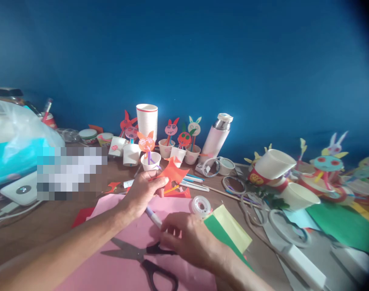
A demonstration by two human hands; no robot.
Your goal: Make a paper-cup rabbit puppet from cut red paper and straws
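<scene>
My left hand [142, 193] is raised over the table, pinching an orange paper cut-out [173, 171] between thumb and fingers. My right hand [187, 238] lies lower, fingers curled on a white and purple pen [153, 216] that rests on a pink paper sheet [120, 266]. Black-handled scissors [145, 258] lie shut on the pink sheet just in front of the right hand. A roll of clear tape [201, 205] sits beyond the right hand, beside folded green and yellow paper [228, 228].
Paper cups with animal faces on straws [170, 141] line the back, with a stack of white cups [147, 119] and a pink flask [216, 139]. Right side holds cups [275, 163], tape rings, green paper [342, 226]. A plastic bag [17, 137] and white device [20, 190] stand left.
</scene>
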